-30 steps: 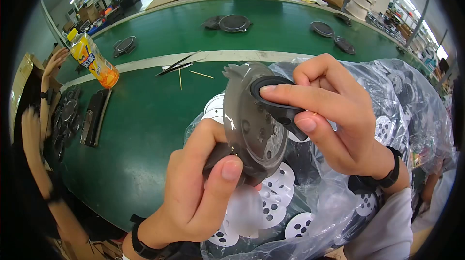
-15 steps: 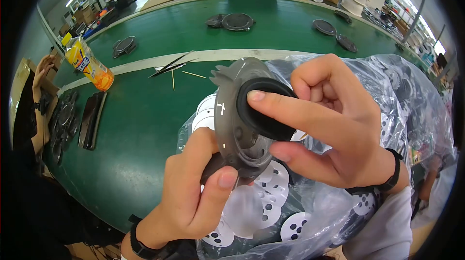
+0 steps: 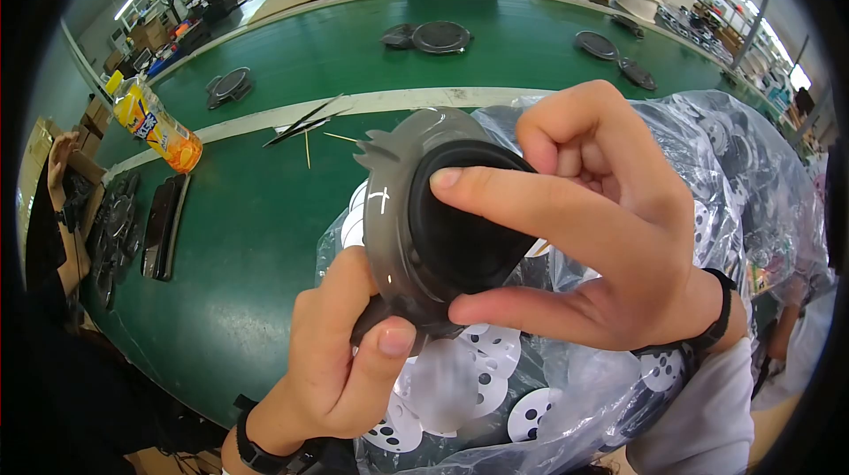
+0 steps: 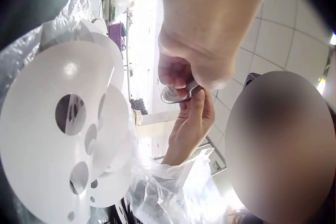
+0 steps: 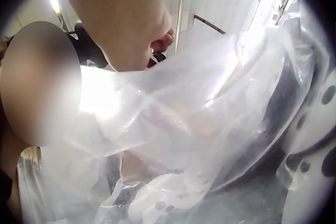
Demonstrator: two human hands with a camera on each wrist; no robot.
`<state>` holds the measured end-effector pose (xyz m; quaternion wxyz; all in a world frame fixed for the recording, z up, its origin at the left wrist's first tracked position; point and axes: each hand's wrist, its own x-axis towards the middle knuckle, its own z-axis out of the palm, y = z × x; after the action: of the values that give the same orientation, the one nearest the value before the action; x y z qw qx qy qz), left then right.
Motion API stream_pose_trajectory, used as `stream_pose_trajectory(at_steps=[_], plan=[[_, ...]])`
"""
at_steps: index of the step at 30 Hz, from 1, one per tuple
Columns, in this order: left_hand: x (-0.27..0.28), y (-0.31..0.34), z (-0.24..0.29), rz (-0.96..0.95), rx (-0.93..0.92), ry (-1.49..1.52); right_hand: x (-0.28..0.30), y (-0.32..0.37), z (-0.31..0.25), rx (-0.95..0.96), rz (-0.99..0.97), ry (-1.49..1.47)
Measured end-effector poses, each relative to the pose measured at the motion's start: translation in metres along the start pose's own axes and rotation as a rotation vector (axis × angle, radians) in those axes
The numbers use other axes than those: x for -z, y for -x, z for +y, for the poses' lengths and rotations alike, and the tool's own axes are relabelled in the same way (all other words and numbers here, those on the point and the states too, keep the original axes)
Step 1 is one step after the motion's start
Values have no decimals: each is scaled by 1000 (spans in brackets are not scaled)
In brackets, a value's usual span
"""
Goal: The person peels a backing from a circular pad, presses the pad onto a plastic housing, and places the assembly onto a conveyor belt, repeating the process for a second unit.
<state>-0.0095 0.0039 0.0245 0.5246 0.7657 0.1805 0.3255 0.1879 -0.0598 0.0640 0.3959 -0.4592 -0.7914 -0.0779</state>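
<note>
The left hand (image 3: 332, 360) grips the lower left part of a translucent grey plastic shell (image 3: 389, 201) with a jagged tip. A black rounded piece (image 3: 469, 227) lies against the shell's face and covers much of it. The right hand (image 3: 610, 218) holds this black piece, index fingertip pressed on its upper part and thumb at its lower edge. In the left wrist view, part of the grey shell (image 4: 170, 95) shows between the hands. Plastic film hides much of the right wrist view; the right hand (image 5: 126, 29) shows only in part.
White discs with holes (image 3: 531, 413) and a clear plastic bag (image 3: 619, 395) lie beneath the hands. A drink bottle (image 3: 155, 126), black case (image 3: 164, 227) and dark parts (image 3: 115, 227) are at the left. Toothpicks (image 3: 308, 149) and more shells (image 3: 440, 36) lie farther back.
The shell and both hands have shifted left in view. The black piece has turned from a tilted position to lie broadly over the shell's face, under the right index finger.
</note>
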Motion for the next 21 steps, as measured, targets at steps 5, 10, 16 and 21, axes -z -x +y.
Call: stream_pose_trajectory(at_steps=[5, 10, 16, 21], plan=[[-3, -3, -2, -11, -27, 36, 0, 0, 0, -52, 1, -38], [-4, -5, -4, -12, 54, 171, 0, 0, 6, -138, 5, -144], [-2, -10, -13, -29, -69, 225, -6, 1, 21, -226, 14, -456], [-6, -15, -11, 71, -97, 244, -1, -3, 15, -62, -22, -163]])
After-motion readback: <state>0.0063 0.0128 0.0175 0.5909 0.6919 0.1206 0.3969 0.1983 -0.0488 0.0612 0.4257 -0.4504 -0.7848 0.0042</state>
